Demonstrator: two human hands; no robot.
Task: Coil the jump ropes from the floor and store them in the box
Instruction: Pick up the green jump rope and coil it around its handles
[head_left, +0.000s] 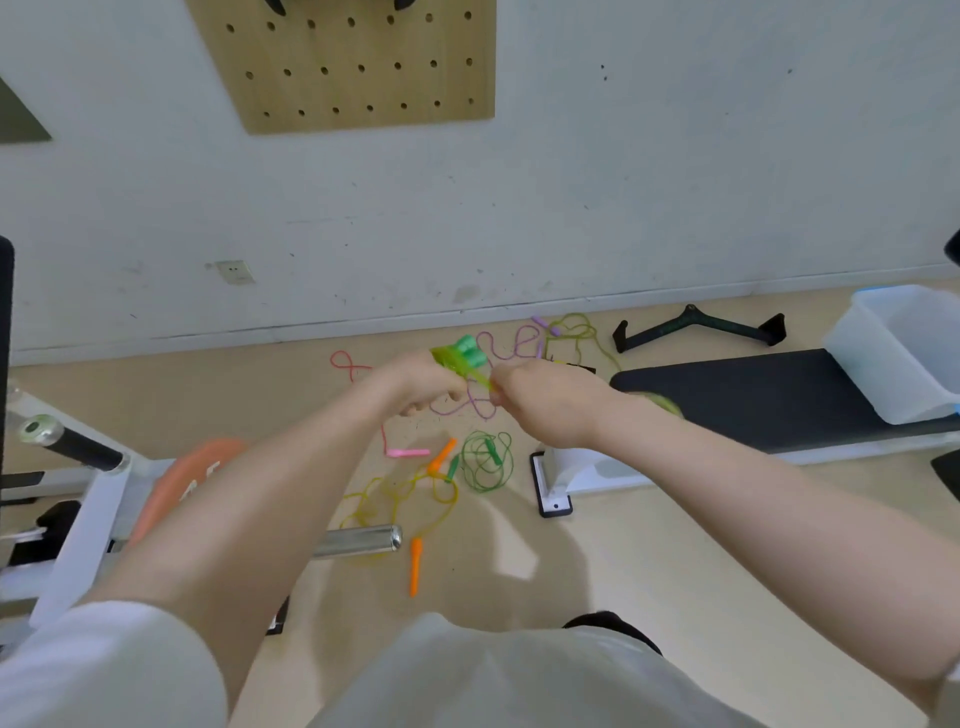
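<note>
Both hands up: left hand grips coiled green jump rope with handles, right hand pinches its cord; loose ropes on floor below, white box far right on bench

**Green rope held at mid-frame**

Both hands meet at the frame's centre — the left hand grips a bundled green jump rope by its handles, the right hand pinches its cord. Below them on the floor lie a green coil, a yellow rope with orange handles, and pink and purple ropes. A white box sits at right — on a black bench.
</note>
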